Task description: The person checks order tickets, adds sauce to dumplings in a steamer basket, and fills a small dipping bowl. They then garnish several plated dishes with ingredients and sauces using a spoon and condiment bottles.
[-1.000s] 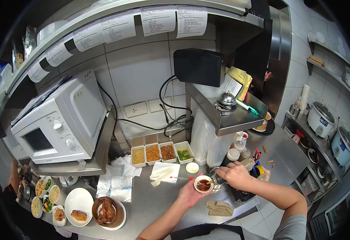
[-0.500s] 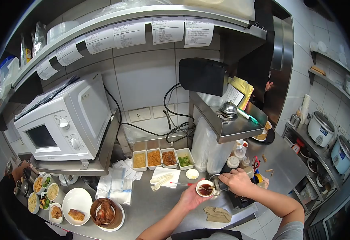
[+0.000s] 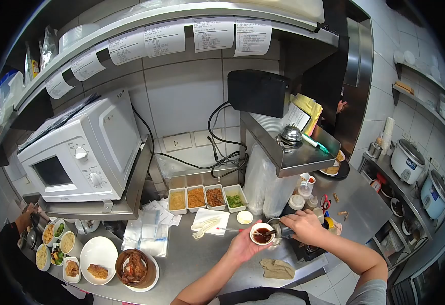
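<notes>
My left hand point(image 3: 241, 246) cradles a small white cup point(image 3: 253, 239) that has dark brown sauce point(image 3: 263, 236) in it. My right hand point(image 3: 306, 229) grips a tilted sauce bottle point(image 3: 283, 230), its mouth at the cup's right rim. Fingers cover much of the bottle. A folded beige cloth point(image 3: 277, 269) lies on the steel counter below the cup. Just behind the cup stands a small white dish point(image 3: 244, 217) with pale contents. Left of it, white plastic forks point(image 3: 207, 226) and a red pen-like stick point(image 3: 227, 230) rest on a paper napkin point(image 3: 221, 218).
Sauce bottles point(image 3: 296, 202) and red-handled scissors point(image 3: 325, 203) stand right of my hands. Several topping tubs point(image 3: 196, 199) line the wall. At left are a plate with fried meat point(image 3: 98, 271), a wooden bowl point(image 3: 132, 267) and a microwave point(image 3: 75, 152). A steel shelf point(image 3: 304, 165) overhangs the counter.
The bottle in my right hand has tipped further over the cup, and the hand has shifted slightly right. The cup stays nearly in place; its sauce looks darker and fuller.
</notes>
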A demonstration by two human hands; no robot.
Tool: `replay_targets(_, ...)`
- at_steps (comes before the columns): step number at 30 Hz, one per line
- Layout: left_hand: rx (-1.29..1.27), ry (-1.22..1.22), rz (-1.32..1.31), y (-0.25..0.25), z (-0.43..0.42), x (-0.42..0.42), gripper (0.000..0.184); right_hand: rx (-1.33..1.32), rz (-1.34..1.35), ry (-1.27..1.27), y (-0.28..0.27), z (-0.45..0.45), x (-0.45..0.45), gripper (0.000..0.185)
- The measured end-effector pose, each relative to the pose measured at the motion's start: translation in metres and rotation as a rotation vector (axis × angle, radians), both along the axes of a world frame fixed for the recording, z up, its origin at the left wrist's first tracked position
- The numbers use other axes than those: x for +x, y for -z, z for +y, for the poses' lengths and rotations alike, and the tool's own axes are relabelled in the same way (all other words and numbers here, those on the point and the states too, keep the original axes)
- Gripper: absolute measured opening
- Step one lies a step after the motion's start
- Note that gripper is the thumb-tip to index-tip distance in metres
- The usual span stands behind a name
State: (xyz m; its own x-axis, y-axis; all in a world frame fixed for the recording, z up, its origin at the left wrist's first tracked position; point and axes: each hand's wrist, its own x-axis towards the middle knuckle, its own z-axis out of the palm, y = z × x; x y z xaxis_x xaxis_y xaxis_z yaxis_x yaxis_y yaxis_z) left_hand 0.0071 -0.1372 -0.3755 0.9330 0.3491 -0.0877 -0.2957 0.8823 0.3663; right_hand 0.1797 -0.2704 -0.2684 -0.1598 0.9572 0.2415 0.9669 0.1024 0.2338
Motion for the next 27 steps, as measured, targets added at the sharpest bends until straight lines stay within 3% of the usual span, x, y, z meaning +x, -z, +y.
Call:
replay_targets(6,0.023,0.001,-0.031,-0.010,0.001,-0.001,0.037,-0.100,0.502,0.043,0.018,0.004,0.017,0.056)
replay_targets(10,0.013,0.013,-0.064,-0.014,-0.001,-0.002,0.037,-0.094,0.693,-0.031,0.020,0.004,0.020,0.053)
replay_targets(17,0.021,0.024,-0.059,-0.009,0.001,0.000,0.038,-0.119,0.712,-0.024,0.025,0.002,0.020,0.053)
replay_targets(27,0.049,0.003,0.014,-0.006,0.002,0.001,0.041,-0.097,0.538,-0.011,0.024,0.003,0.021,0.051)
